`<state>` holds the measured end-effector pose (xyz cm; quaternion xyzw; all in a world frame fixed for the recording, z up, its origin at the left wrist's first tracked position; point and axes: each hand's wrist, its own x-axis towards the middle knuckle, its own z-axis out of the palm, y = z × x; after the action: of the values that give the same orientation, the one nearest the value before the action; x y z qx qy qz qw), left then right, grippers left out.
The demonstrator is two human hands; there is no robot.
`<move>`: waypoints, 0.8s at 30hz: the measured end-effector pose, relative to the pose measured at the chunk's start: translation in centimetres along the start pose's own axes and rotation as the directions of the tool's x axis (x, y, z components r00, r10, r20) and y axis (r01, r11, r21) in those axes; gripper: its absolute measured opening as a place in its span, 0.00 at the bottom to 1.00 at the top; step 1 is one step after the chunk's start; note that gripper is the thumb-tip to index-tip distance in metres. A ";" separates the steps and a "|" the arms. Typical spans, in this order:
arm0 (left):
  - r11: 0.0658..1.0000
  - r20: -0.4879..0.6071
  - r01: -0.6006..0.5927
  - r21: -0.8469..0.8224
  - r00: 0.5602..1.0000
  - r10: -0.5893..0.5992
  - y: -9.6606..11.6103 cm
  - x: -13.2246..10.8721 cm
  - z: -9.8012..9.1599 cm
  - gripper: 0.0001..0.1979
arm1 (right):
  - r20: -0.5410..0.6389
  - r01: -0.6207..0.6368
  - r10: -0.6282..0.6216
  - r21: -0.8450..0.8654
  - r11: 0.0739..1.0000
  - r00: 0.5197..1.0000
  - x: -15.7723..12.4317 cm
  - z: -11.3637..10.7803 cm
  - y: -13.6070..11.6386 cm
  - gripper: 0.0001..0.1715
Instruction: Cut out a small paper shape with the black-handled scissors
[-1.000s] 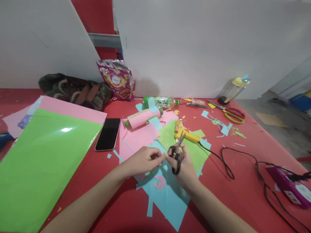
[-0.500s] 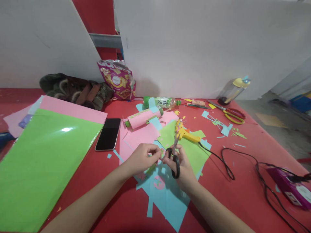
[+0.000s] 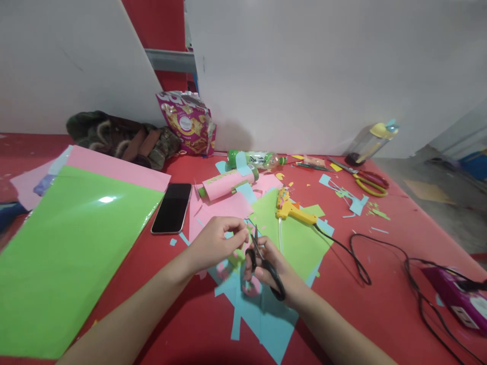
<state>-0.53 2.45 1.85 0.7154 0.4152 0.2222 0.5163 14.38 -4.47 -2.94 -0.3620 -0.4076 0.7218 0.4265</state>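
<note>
My right hand grips black-handled scissors, fingers through the loops. Their blades point up and left, close to my left fingertips. My left hand is closed in a pinch of thumb and fingers; what it pinches is too small to make out. Below both hands lie light blue paper and pink paper pieces, one of them a pink rounded cutout. A yellow glue gun with a clear glue stick rests on green paper just beyond my right hand.
A phone and a sleeve of green sheets lie left. Behind are a pink paper-wrapped roll, a bottle and a snack bag. To the right are large scissors, a black cord and a purple box.
My right hand has lowered and moved left, and the scissors' blades have swung toward my left fingertips. My left hand has shifted slightly up and left, still pinching.
</note>
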 end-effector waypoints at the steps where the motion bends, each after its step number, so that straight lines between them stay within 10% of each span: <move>1: 1.000 0.005 0.004 0.000 1.000 -0.004 0.0 0.0 0.1 0.10 | 0.001 0.000 0.000 0.007 1.000 1.000 0.0 0.0 0.0 0.25; 24: 0.998 0.029 -0.018 0.068 0.999 0.016 0.3 -0.1 0.2 0.11 | 0.045 -0.002 0.001 0.027 1.000 0.999 -0.1 0.0 -0.1 0.24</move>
<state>-0.33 2.17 2.02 0.7391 0.4092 0.2022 0.4954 14.45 -4.51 -2.88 -0.3401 -0.4072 0.7355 0.4214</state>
